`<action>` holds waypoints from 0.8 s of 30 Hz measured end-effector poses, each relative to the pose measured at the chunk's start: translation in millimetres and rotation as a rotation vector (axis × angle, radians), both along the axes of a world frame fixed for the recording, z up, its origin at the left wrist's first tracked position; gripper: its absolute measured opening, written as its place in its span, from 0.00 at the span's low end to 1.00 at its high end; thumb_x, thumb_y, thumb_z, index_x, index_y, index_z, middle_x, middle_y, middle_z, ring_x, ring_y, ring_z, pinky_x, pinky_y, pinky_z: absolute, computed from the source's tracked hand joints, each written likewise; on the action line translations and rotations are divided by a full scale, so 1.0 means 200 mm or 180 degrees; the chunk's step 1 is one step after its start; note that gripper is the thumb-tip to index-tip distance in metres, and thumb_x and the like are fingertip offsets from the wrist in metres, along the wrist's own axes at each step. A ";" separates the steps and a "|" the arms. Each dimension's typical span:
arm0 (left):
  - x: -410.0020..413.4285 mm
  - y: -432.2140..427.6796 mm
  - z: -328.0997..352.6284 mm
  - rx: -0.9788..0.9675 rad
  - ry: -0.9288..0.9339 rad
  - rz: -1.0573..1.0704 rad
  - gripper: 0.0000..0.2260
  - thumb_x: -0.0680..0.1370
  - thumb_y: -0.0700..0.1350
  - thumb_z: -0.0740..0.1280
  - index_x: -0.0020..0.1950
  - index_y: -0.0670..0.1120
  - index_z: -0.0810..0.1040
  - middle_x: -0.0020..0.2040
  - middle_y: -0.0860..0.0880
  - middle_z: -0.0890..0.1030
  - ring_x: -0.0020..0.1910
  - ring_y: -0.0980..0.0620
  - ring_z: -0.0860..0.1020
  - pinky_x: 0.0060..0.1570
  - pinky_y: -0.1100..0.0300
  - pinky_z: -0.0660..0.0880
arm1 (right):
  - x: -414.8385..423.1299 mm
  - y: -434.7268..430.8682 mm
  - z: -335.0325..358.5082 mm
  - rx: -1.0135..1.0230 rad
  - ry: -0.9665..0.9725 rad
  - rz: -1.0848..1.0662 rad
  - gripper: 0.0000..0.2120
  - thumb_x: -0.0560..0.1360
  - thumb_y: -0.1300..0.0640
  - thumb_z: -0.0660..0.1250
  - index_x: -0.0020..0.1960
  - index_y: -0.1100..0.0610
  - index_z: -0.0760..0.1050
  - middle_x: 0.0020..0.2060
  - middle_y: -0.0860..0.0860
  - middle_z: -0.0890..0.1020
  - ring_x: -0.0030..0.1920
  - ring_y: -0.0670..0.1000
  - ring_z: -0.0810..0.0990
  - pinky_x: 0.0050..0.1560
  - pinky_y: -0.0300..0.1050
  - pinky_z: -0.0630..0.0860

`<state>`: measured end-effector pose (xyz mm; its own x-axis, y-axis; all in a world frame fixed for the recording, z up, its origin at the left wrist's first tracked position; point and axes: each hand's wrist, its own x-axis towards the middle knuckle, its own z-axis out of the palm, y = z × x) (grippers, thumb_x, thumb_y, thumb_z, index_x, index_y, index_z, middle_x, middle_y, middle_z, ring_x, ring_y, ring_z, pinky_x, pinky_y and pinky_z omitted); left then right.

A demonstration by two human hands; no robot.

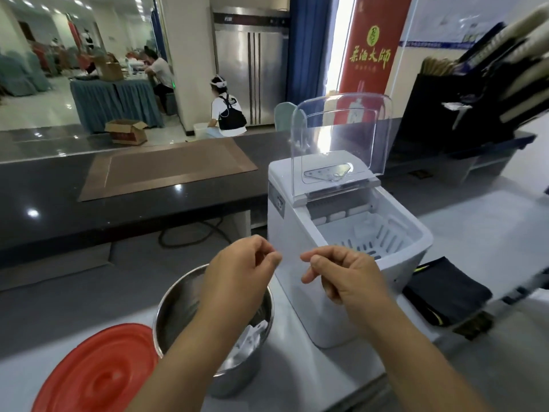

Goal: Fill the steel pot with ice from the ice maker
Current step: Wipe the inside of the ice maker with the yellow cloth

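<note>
The pale bench (326, 379) carries a white ice maker (411, 254) at 3 o'clock, its clear lid (341, 135) tipped up over a slotted basket (383, 230). The steel pot (178, 301) stands at 7 o'clock, just beside the machine, with what look like a few pale ice pieces (246, 343) inside. The left hand (240, 272) hangs above the pot, the right hand (347, 278) at its 3 o'clock. Both have fingers curled narrow, thumb to forefinger, with nothing plainly held.
</note>
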<state>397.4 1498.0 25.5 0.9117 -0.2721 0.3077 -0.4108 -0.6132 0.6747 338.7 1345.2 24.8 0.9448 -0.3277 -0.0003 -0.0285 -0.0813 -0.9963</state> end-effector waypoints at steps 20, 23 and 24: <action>-0.27 -1.51 -0.07 0.0522 -0.0602 -0.1371 0.16 0.77 0.55 0.54 0.46 0.51 0.79 0.41 0.55 0.79 0.41 0.53 0.77 0.39 0.59 0.71 | -0.26 -1.54 -0.28 0.0566 0.0186 -0.1132 0.07 0.77 0.65 0.64 0.44 0.60 0.80 0.27 0.52 0.81 0.20 0.44 0.64 0.19 0.34 0.59; -0.25 -1.75 -0.17 0.0797 -0.0135 -0.1417 0.11 0.81 0.51 0.58 0.54 0.51 0.78 0.49 0.54 0.79 0.49 0.53 0.75 0.46 0.60 0.69 | -0.25 -1.72 -0.36 0.0555 0.0369 -0.1054 0.07 0.77 0.64 0.64 0.45 0.59 0.80 0.29 0.53 0.82 0.20 0.44 0.65 0.20 0.36 0.59; -0.24 -1.82 -0.22 0.0878 0.0046 -0.1385 0.10 0.81 0.50 0.58 0.55 0.52 0.78 0.51 0.54 0.78 0.51 0.53 0.75 0.48 0.60 0.70 | -0.24 -1.78 -0.39 0.0531 0.0456 -0.1022 0.07 0.77 0.64 0.64 0.45 0.59 0.80 0.29 0.53 0.82 0.21 0.45 0.65 0.21 0.37 0.60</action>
